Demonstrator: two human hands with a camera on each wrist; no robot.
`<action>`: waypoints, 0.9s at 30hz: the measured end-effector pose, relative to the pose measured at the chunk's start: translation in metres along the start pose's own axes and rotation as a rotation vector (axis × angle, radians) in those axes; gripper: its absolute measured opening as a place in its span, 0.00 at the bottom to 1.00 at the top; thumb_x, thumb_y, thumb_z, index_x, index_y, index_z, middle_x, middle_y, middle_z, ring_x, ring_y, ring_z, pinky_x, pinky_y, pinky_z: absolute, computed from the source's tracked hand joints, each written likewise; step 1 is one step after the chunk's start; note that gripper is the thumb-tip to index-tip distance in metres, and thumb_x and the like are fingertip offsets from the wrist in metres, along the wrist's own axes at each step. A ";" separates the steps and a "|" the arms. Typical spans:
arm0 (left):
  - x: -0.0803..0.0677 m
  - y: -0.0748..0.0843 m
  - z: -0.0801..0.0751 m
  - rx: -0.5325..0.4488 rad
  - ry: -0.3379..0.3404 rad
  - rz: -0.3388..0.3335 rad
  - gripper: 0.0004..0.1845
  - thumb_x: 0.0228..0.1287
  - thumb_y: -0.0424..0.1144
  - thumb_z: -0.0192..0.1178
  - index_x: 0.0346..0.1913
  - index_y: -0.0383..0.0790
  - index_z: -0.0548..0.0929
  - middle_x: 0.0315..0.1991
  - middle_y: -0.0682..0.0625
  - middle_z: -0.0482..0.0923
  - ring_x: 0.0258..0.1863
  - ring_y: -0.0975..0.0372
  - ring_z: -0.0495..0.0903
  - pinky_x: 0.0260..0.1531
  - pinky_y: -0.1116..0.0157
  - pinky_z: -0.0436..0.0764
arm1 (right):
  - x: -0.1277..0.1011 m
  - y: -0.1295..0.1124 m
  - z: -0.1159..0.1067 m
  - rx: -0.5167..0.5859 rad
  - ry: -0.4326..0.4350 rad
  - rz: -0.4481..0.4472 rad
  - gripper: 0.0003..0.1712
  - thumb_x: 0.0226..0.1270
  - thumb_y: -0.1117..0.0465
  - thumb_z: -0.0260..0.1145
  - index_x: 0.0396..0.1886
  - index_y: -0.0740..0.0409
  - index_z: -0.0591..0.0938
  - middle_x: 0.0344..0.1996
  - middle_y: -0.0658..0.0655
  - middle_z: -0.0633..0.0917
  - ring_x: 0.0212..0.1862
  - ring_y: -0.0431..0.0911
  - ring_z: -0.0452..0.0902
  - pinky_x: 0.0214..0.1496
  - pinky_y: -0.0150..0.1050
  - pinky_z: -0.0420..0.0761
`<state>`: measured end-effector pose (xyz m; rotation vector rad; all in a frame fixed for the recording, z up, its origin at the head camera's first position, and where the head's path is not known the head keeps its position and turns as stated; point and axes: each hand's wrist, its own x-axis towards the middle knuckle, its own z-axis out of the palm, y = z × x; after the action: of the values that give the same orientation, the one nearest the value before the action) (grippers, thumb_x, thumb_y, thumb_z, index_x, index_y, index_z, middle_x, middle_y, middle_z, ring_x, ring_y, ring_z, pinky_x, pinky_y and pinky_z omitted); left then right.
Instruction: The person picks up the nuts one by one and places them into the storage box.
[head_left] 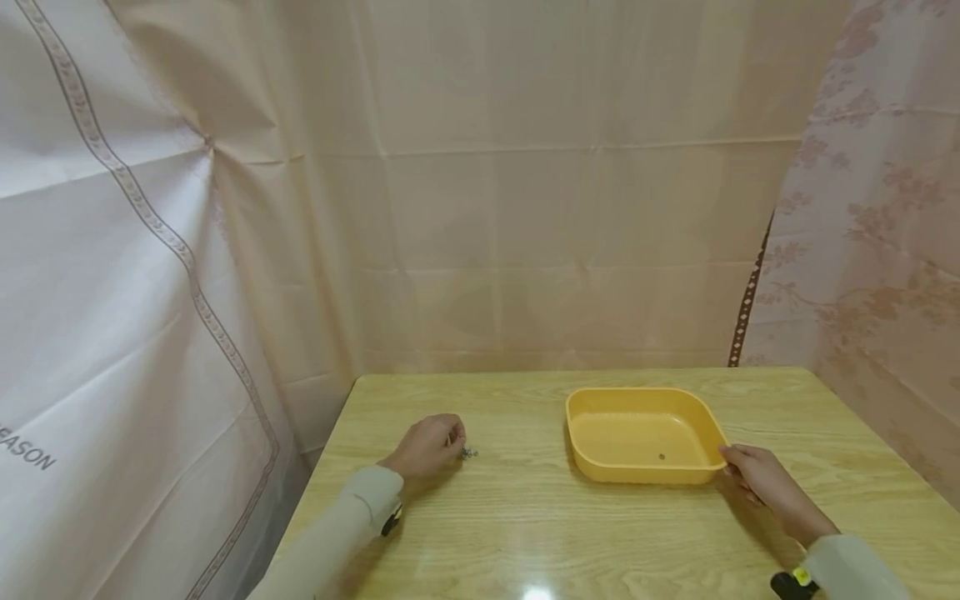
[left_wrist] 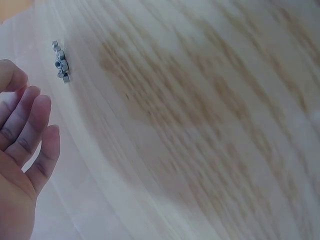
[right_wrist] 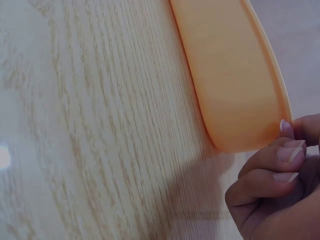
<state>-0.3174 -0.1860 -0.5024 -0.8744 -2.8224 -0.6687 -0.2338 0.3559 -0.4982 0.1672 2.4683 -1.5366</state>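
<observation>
Small cluster of metal nuts [left_wrist: 61,62] lies on the wood-grain table [head_left: 525,517], just beside your left hand [head_left: 429,447]; its fingers are loosely open, holding nothing. Your right hand [head_left: 768,486] pinches the corner of one smooth rounded yellow plastic tray [head_left: 705,425], one small piece inside.

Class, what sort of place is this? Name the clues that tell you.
Probably a makeshift recording booth: pale fabric sheets hang around a light wooden table that bears only a shallow yellow plastic tray and a few small metal nuts.
</observation>
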 end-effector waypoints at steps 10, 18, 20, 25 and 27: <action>0.004 0.006 0.002 0.002 0.013 0.016 0.05 0.73 0.37 0.62 0.37 0.49 0.82 0.30 0.61 0.79 0.28 0.71 0.76 0.28 0.70 0.78 | 0.001 0.001 0.000 0.003 0.006 0.002 0.26 0.87 0.47 0.44 0.31 0.60 0.73 0.18 0.48 0.66 0.18 0.39 0.58 0.22 0.34 0.67; 0.005 0.007 0.002 -0.022 0.015 0.021 0.04 0.73 0.37 0.62 0.38 0.48 0.82 0.31 0.61 0.78 0.28 0.71 0.75 0.27 0.70 0.77 | 0.000 -0.001 -0.001 0.004 0.006 0.000 0.26 0.87 0.48 0.44 0.30 0.60 0.73 0.18 0.48 0.66 0.18 0.39 0.58 0.22 0.34 0.67; 0.005 0.008 0.002 -0.030 0.011 0.022 0.04 0.73 0.36 0.62 0.38 0.48 0.82 0.31 0.61 0.78 0.27 0.71 0.75 0.26 0.70 0.77 | 0.000 -0.001 0.000 0.002 0.011 -0.002 0.26 0.87 0.48 0.44 0.30 0.60 0.73 0.18 0.48 0.66 0.18 0.39 0.58 0.22 0.35 0.67; 0.006 0.008 0.003 -0.021 0.011 0.036 0.04 0.73 0.36 0.62 0.38 0.47 0.82 0.31 0.61 0.78 0.27 0.72 0.75 0.27 0.71 0.77 | 0.000 0.000 0.001 0.006 0.023 -0.012 0.24 0.86 0.49 0.46 0.30 0.58 0.72 0.19 0.47 0.67 0.18 0.39 0.59 0.22 0.34 0.68; 0.007 0.008 0.003 -0.016 0.020 0.045 0.03 0.73 0.36 0.62 0.38 0.47 0.82 0.31 0.61 0.78 0.28 0.72 0.75 0.28 0.71 0.78 | 0.000 0.000 0.000 0.010 0.020 -0.009 0.24 0.86 0.49 0.46 0.30 0.58 0.72 0.19 0.47 0.67 0.18 0.39 0.59 0.22 0.34 0.68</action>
<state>-0.3190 -0.1752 -0.5001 -0.9256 -2.7748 -0.6915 -0.2336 0.3554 -0.4984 0.1745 2.4802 -1.5590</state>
